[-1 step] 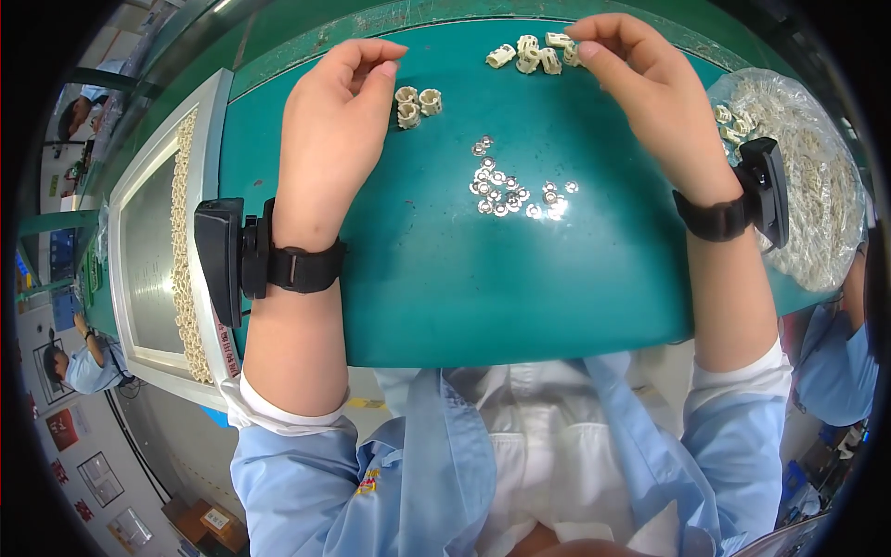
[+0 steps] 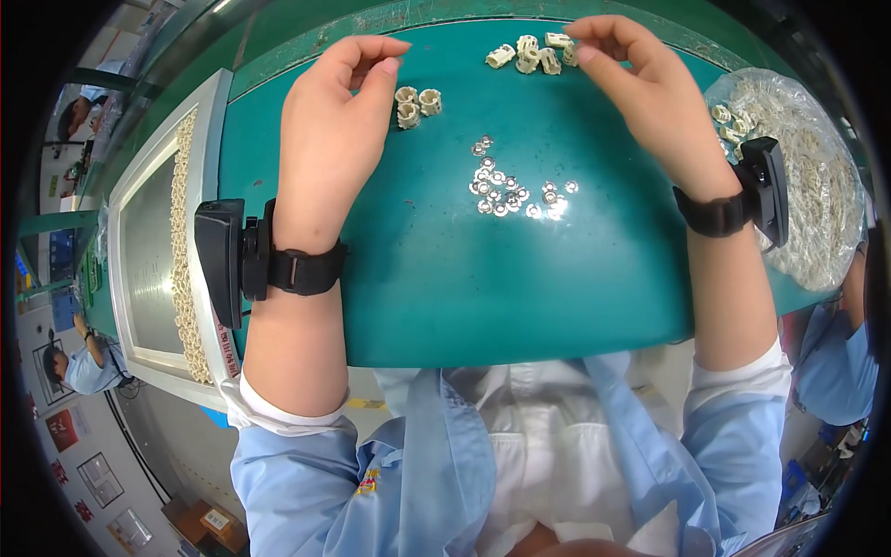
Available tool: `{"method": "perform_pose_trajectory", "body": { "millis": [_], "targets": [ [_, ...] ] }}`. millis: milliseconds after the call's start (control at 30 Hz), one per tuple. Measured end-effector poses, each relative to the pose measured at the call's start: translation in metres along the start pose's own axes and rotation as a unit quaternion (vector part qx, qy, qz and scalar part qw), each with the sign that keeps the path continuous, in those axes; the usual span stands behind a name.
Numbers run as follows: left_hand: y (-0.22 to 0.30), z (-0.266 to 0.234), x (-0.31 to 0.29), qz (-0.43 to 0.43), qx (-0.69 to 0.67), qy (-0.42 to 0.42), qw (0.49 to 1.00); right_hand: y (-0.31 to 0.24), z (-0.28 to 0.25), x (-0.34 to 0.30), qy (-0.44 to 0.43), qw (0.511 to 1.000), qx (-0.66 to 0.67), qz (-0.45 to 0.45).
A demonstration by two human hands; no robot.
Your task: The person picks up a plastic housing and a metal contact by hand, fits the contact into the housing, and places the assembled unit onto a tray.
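My left hand [image 2: 339, 121] is over the left of the green table, its fingers curled loosely and the thumb apart from the forefinger. No object shows in it. Just below its fingertips stand several cream plastic ring-shaped parts [image 2: 408, 114] in a tight cluster. At the far side my right hand [image 2: 645, 88] hovers with thumb and fingers parted, beside a loose group of similar cream parts [image 2: 528, 54]. Its thumb tip overlaps one of them; whether it touches cannot be told. Between the hands lie several small shiny metal discs [image 2: 498, 190], scattered flat.
A metal-framed tray [image 2: 206, 158] at the left holds rows of cream parts [image 2: 182, 269] along one side. A clear plastic bag [image 2: 789, 176] full of cream parts sits at the right, near my right wrist. The green table [image 2: 510, 297] has its near edge by my body. Other people are at both sides.
My left fingertips have shifted very slightly to the right. The parts and discs lie where they were.
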State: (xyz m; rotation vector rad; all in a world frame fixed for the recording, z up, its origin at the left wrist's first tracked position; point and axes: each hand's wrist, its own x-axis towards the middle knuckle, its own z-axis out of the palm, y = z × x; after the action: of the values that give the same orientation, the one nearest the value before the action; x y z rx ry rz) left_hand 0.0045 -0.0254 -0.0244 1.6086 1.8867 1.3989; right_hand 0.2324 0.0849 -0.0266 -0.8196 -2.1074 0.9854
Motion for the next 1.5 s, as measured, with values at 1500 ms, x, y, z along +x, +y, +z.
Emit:
{"method": "perform_pose_trajectory", "body": {
  "millis": [1500],
  "targets": [
    [0.031,0.026,-0.024,0.045,-0.177,-0.139,0.973,-0.025,0.011,-0.016,-0.148,0.941,0.303,0.031]
  ]
}}
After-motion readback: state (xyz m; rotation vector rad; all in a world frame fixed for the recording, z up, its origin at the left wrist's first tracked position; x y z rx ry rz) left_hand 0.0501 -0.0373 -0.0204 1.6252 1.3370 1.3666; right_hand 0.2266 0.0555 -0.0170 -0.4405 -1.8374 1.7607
